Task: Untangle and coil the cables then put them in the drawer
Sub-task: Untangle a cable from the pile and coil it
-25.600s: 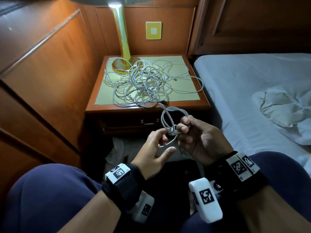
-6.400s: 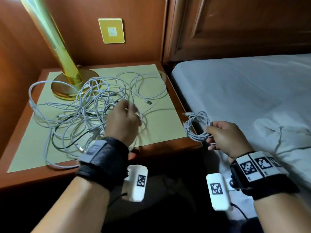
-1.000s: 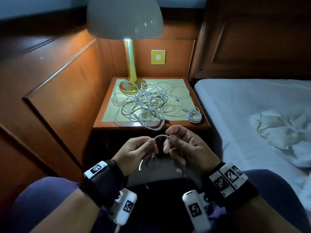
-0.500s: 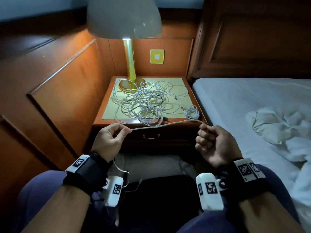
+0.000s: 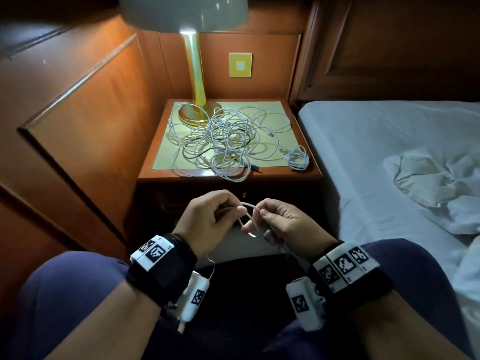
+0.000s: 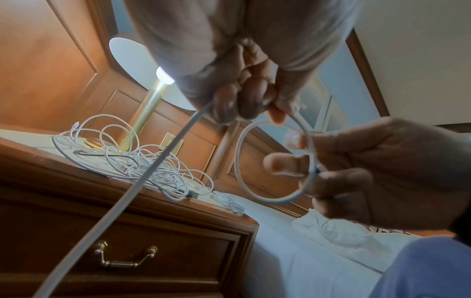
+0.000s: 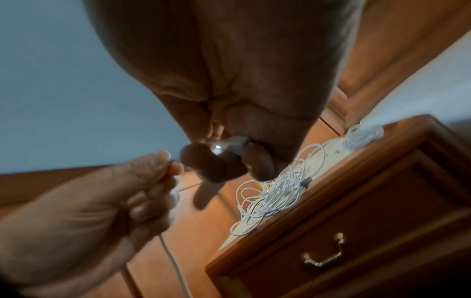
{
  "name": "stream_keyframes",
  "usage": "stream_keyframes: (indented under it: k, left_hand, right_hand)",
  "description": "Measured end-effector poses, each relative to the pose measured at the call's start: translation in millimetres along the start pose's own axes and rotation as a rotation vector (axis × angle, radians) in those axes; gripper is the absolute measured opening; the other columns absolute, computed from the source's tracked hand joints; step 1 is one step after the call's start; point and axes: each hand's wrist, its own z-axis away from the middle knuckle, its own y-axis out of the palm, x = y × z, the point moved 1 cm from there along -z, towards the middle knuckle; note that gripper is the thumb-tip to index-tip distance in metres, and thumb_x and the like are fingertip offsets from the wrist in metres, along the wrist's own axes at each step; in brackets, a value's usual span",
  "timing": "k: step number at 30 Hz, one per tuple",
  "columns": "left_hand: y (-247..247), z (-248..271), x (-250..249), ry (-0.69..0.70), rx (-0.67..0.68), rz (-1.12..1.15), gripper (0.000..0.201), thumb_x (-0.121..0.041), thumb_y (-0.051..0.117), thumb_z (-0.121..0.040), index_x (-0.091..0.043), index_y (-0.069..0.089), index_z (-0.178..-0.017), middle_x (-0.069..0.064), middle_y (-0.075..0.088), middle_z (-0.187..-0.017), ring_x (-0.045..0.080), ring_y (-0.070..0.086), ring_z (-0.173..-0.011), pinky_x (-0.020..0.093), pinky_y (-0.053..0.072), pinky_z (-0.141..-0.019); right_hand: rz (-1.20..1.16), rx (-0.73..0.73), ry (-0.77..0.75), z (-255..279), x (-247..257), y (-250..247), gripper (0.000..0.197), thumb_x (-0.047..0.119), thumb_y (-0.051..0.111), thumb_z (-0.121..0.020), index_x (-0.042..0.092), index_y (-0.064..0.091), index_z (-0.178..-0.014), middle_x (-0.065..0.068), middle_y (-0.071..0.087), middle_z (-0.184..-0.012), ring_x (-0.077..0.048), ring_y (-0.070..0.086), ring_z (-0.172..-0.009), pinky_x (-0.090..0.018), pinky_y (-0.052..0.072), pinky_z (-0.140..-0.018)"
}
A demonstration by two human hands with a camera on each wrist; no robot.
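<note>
— What have you got hold of?

— My left hand (image 5: pixel 207 219) pinches the white cable (image 6: pixel 142 171), its long tail hanging loose by my knee. My right hand (image 5: pixel 285 224) pinches the first loop (image 6: pixel 270 161) shut.

— What could go wrong?

— That tail may twist or snag and spring the loop open. The tangle (image 5: pixel 223 141) waits on the nightstand (image 5: pixel 315 172), beside one finished coil (image 5: pixel 297 158); the drawer (image 6: pixel 122 242) is closed.

Lit brass lamp (image 5: pixel 195 74); rumpled cloth (image 5: pixel 436 183), perhaps a blanket, on bed (image 5: pixel 363 141).
</note>
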Motion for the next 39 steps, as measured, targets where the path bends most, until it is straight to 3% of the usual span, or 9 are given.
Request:
stream_keyframes:
  k: [5,8,12,15,20,24,29,34,39]
  left_hand:
    - [0,-2,11,-0.05,0.045,0.009,0.018,-0.021,0.068,-0.093,-0.016,0.068,-0.11,-0.01,0.066,-0.099,-0.003,0.059,-0.071,0.014,0.047,-0.069]
    - [-2,-5,13,-0.084,0.024,0.022,0.009,-0.019,0.065,-0.095,-0.014,0.072,-0.094,-0.007,0.069,-0.076,0.003,0.061,-0.067,0.02,0.05,-0.068]
    - [-7,-7,16,-0.203,-0.042,0.019,0.011,-0.023,0.068,-0.093,-0.018,0.074,-0.085,-0.005,0.069,-0.068,0.01,0.063,-0.063,0.025,0.053,-0.066]
    - [-7,-6,12,-0.256,-0.028,0.069,0.016,-0.027,0.068,-0.093,-0.018,0.073,-0.081,-0.004,0.067,-0.064,0.009,0.057,-0.052,0.025,0.05,-0.056]
    - [-1,-3,1,-0.343,0.039,0.286,0.023,-0.021,0.063,-0.096,-0.006,0.071,-0.081,0.003,0.063,-0.057,0.017,0.049,-0.04,0.023,0.042,-0.042]
    - [2,-4,-5,-0.357,0.051,0.4,0.024,-0.019,0.062,-0.097,-0.002,0.071,-0.083,0.006,0.063,-0.056,0.02,0.049,-0.04,0.029,0.045,-0.04]
    - [-4,-7,-1,-0.355,-0.038,0.378,0.018,-0.021,0.066,-0.094,-0.01,0.076,-0.084,0.003,0.062,-0.059,0.016,0.048,-0.045,0.024,0.042,-0.045]
    - [-15,-10,5,-0.334,-0.133,0.336,0.024,-0.041,0.068,-0.086,-0.02,0.079,-0.085,-0.003,0.061,-0.061,0.008,0.047,-0.049,0.024,0.037,-0.053]
    - [-15,-11,2,-0.319,-0.176,0.367,0.014,-0.03,0.071,-0.087,-0.018,0.079,-0.086,-0.001,0.064,-0.062,0.002,0.047,-0.047,0.014,0.038,-0.05]
  right_hand:
    - [-0.322,0.037,0.025,-7,0,-1,0.031,0.011,0.035,-0.105,0.003,0.064,-0.111,-0.017,0.062,-0.072,-0.01,0.026,-0.046,-0.019,0.024,-0.042]
    - [-0.484,0.111,0.062,-9,-2,-2,0.04,0.002,0.034,-0.097,0.001,0.069,-0.116,-0.019,0.066,-0.084,-0.012,0.042,-0.051,-0.021,0.037,-0.048]
    - [-0.557,0.183,0.098,-5,-2,-2,0.039,-0.005,0.047,-0.091,0.006,0.067,-0.122,-0.02,0.071,-0.107,-0.023,0.073,-0.084,-0.032,0.06,-0.081]
    - [-0.422,0.117,0.105,-4,-3,-2,0.041,-0.002,0.061,-0.086,0.012,0.064,-0.125,-0.02,0.072,-0.111,-0.029,0.072,-0.098,-0.035,0.061,-0.079]
    - [-0.02,-0.081,-0.015,-7,-6,-2,0.021,0.005,0.074,-0.086,0.005,0.072,-0.107,-0.026,0.073,-0.084,-0.019,0.064,-0.055,-0.028,0.052,-0.044]
    - [0.236,-0.281,-0.127,-13,-16,-3,0.007,0.021,0.072,-0.091,0.016,0.075,-0.086,-0.013,0.063,-0.059,-0.018,0.057,-0.051,-0.051,0.057,-0.053]
    - [0.188,-0.21,-0.08,-16,-12,-3,0.012,0.02,0.07,-0.093,0.011,0.072,-0.085,-0.005,0.058,-0.061,-0.014,0.057,-0.052,-0.063,0.057,-0.066]
    - [-0.149,0.035,-0.01,-7,1,-2,0.013,0.013,0.061,-0.093,0.003,0.07,-0.092,-0.009,0.052,-0.061,-0.016,0.055,-0.046,-0.041,0.054,-0.07]
    - [-0.06,0.04,-0.052,-6,3,-5,0.02,0.016,0.067,-0.088,-0.003,0.066,-0.093,-0.002,0.054,-0.051,-0.015,0.056,-0.043,-0.037,0.054,-0.065]
